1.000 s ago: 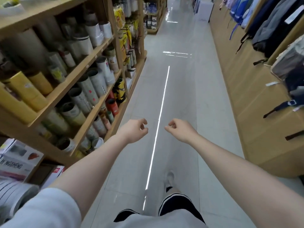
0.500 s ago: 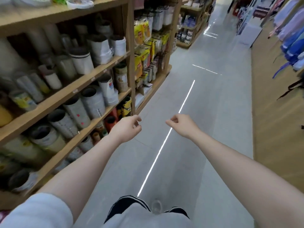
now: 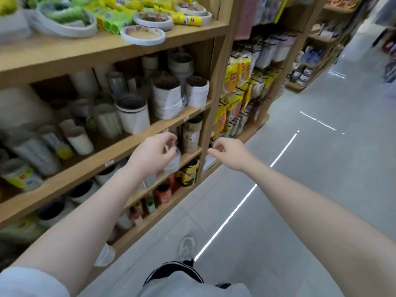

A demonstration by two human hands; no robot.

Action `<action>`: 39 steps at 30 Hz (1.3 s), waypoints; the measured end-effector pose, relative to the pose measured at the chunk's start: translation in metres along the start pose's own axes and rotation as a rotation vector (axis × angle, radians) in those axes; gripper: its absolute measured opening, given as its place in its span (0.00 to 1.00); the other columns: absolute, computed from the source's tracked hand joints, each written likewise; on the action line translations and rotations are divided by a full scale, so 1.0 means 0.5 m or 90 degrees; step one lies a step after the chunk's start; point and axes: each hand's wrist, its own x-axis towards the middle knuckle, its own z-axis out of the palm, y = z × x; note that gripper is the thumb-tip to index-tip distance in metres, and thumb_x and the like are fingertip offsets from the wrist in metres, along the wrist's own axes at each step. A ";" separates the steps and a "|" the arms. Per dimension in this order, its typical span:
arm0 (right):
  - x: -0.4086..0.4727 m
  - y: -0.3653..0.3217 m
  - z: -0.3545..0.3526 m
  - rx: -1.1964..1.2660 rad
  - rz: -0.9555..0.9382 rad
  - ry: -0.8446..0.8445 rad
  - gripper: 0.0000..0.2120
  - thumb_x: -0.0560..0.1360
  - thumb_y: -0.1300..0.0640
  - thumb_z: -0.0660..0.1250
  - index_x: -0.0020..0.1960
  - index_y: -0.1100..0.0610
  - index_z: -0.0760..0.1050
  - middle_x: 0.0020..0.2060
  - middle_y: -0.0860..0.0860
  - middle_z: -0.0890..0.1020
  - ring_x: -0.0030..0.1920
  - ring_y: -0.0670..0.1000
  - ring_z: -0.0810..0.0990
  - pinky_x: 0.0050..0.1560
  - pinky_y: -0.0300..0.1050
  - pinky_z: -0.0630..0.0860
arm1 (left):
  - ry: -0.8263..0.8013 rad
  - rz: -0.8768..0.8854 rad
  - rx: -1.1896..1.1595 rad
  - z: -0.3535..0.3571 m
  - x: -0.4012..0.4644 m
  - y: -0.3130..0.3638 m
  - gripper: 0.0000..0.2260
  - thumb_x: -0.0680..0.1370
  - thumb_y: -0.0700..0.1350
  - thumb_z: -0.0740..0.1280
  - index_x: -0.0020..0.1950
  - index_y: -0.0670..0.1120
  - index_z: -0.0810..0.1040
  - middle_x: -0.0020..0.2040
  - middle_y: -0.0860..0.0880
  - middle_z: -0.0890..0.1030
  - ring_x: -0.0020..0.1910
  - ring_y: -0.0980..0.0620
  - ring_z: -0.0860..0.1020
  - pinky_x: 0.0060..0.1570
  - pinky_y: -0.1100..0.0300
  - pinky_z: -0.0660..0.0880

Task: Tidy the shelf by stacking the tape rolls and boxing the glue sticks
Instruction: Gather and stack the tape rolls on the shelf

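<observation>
Left hand (image 3: 153,154) at frame centre, arm outstretched from lower left, fingers loosely curled and empty, before the wooden shelf (image 3: 120,144), right hand (image 3: 230,153) just right of it, likewise half-curled, holding nothing, blurred tape rolls (image 3: 132,114) crowding left-side shelves, glue sticks indistinguishable

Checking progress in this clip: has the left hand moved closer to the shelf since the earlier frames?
Yes. The left hand now overlaps the shelf front; earlier it hung over the aisle floor.
</observation>
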 end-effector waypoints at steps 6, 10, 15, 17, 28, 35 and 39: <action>0.173 -0.045 -0.102 0.046 -0.110 0.090 0.12 0.75 0.46 0.64 0.49 0.54 0.77 0.41 0.47 0.80 0.42 0.46 0.77 0.42 0.40 0.71 | 0.046 0.100 -0.007 -0.049 0.160 0.039 0.15 0.74 0.47 0.62 0.60 0.48 0.75 0.48 0.54 0.78 0.40 0.56 0.74 0.41 0.59 0.73; 0.240 -0.075 -0.168 0.111 -0.196 0.171 0.08 0.75 0.50 0.65 0.46 0.54 0.79 0.39 0.47 0.82 0.41 0.45 0.78 0.45 0.42 0.75 | 0.087 0.131 0.004 -0.089 0.228 0.078 0.14 0.75 0.48 0.62 0.60 0.49 0.74 0.48 0.55 0.78 0.39 0.56 0.75 0.41 0.55 0.76; 0.327 -0.110 -0.266 0.173 -0.304 0.253 0.05 0.75 0.53 0.65 0.44 0.53 0.78 0.35 0.43 0.79 0.36 0.42 0.75 0.39 0.34 0.72 | 0.162 0.143 0.001 -0.154 0.282 0.114 0.14 0.75 0.47 0.62 0.60 0.49 0.74 0.46 0.55 0.78 0.39 0.57 0.75 0.40 0.56 0.75; 0.363 -0.125 -0.297 0.188 -0.340 0.267 0.04 0.75 0.54 0.65 0.44 0.52 0.77 0.34 0.41 0.77 0.34 0.39 0.74 0.37 0.29 0.69 | 0.192 0.142 -0.014 -0.177 0.301 0.129 0.13 0.76 0.45 0.63 0.60 0.50 0.74 0.44 0.56 0.78 0.38 0.58 0.75 0.37 0.62 0.73; 0.550 -0.199 -0.350 0.086 -0.642 0.196 0.06 0.75 0.63 0.63 0.50 0.62 0.78 0.47 0.56 0.80 0.51 0.57 0.76 0.52 0.46 0.69 | 0.389 0.022 0.104 -0.226 0.412 0.167 0.11 0.74 0.39 0.66 0.57 0.43 0.76 0.46 0.51 0.77 0.38 0.54 0.73 0.38 0.74 0.65; 0.576 -0.260 -0.323 0.085 -0.804 0.153 0.06 0.74 0.62 0.64 0.48 0.62 0.78 0.45 0.56 0.80 0.50 0.58 0.76 0.51 0.49 0.70 | 0.435 -0.166 0.205 -0.238 0.337 0.145 0.15 0.73 0.47 0.67 0.57 0.42 0.77 0.52 0.47 0.76 0.50 0.54 0.72 0.51 0.66 0.67; 0.547 -0.306 -0.310 0.116 -0.896 0.064 0.09 0.75 0.64 0.61 0.51 0.62 0.77 0.48 0.57 0.79 0.52 0.57 0.75 0.53 0.45 0.69 | 0.355 -0.259 0.277 -0.253 0.297 0.129 0.32 0.66 0.62 0.67 0.63 0.41 0.73 0.61 0.44 0.73 0.61 0.46 0.69 0.61 0.60 0.61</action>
